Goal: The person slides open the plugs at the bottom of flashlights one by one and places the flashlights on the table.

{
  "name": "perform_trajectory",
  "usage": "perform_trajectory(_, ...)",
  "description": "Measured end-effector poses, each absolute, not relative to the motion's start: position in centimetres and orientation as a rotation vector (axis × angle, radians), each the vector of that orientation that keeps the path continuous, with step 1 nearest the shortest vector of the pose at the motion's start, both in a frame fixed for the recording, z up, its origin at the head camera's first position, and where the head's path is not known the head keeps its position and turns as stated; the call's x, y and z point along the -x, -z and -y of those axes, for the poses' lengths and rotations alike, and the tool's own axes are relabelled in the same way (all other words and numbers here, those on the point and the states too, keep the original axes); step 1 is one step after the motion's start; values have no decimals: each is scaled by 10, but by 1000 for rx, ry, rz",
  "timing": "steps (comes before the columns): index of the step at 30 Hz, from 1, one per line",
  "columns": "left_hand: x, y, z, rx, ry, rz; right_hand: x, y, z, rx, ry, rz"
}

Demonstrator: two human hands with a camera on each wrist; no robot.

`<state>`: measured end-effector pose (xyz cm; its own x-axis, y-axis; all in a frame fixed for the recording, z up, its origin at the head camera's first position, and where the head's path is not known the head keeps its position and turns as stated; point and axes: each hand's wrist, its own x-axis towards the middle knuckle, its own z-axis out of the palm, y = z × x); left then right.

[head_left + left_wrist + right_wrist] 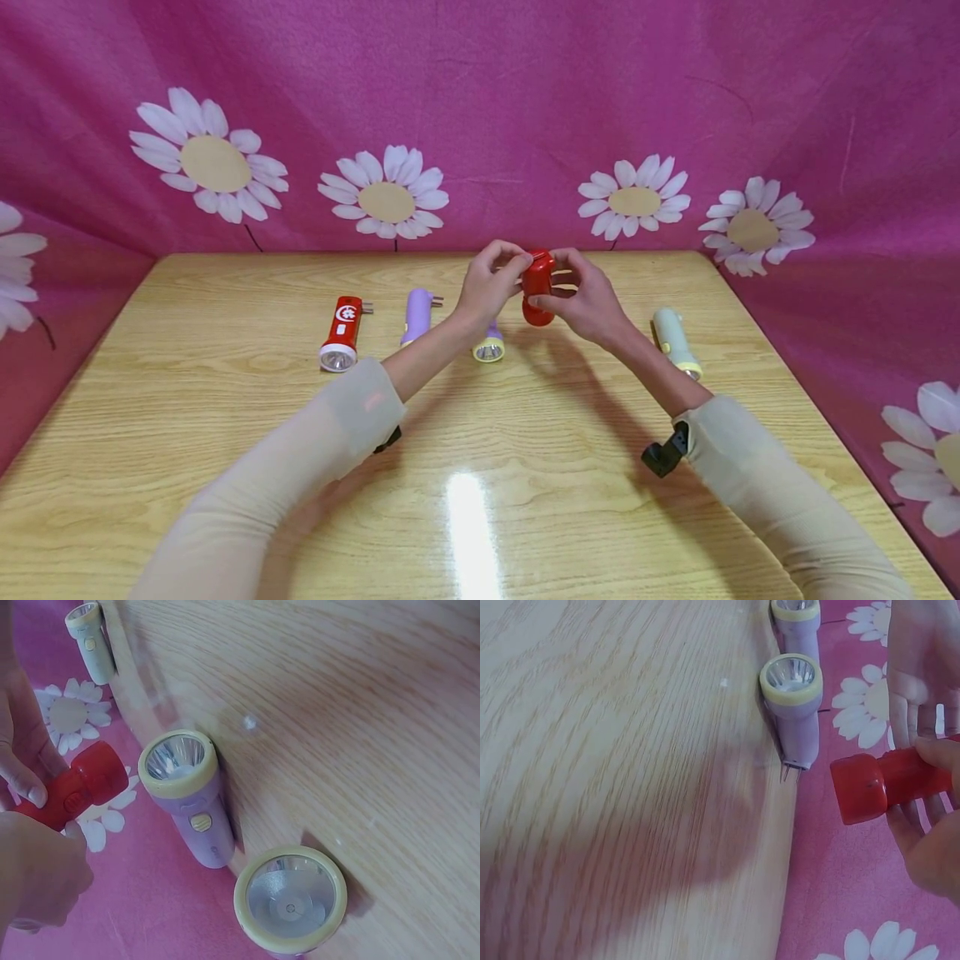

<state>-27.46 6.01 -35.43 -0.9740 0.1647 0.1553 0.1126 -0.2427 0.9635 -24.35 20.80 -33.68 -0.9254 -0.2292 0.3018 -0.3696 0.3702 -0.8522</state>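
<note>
A red flashlight (537, 287) is held up above the far part of the table, its wide head end pointing down. My left hand (487, 287) pinches it near its upper, tail end. From the other side my right hand (588, 300) grips the body between thumb and fingers. In the left wrist view a small raised switch shows on the red flashlight (94, 780). Just below my left hand stands a purple flashlight (489, 346) with a yellow rim, partly hidden by that hand.
To the left lie a red flashlight with a white rim (341, 333) and another purple flashlight (417, 317), both with metal prongs out. A pale green flashlight (677, 342) lies at the right. Behind the wooden table (225, 433) hangs a pink flowered cloth (510, 100).
</note>
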Motion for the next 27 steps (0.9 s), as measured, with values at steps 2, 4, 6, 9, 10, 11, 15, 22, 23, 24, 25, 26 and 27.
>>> perform_trajectory(2, 275, 354, -60, -344, -2428, -1907, 243, 336, -208, -548, -1598, 2488)
perform_trajectory(4, 276, 354, -59, -343, -2426, -1905, 243, 336, -207, -545, -1593, 2489)
perform_trajectory(6, 276, 354, -59, -343, -2425, -1898, 243, 336, -207, -544, -1592, 2488)
perform_trajectory(9, 276, 353, -58, -344, -2421, -1895, 243, 335, -206, -545, -1586, 2487)
perform_trajectory(10, 276, 353, -58, -343, -2421, -1892, 243, 335, -206, -544, -1583, 2487)
perform_trajectory(11, 276, 352, -57, -342, -2419, -1894, 243, 335, -205, -544, -1582, 2487)
perform_trajectory(15, 276, 352, -57, -340, -2413, -1887, 242, 335, -205, -533, -1578, 2496)
perform_trajectory(22, 276, 352, -56, -337, -2418, -1855, 241, 334, -204, -522, -1570, 2503)
perform_trajectory(23, 275, 352, -56, -332, -2421, -1846, 241, 334, -203, -521, -1569, 2504)
perform_trajectory(24, 275, 352, -56, -325, -2422, -1838, 241, 334, -203, -521, -1570, 2505)
perform_trajectory(25, 275, 352, -57, -318, -2425, -1829, 241, 334, -203, -522, -1572, 2504)
perform_trajectory(26, 275, 352, -57, -312, -2427, -1823, 242, 335, -203, -525, -1575, 2504)
perform_trajectory(27, 275, 352, -57, -307, -2428, -1818, 242, 335, -203, -526, -1575, 2504)
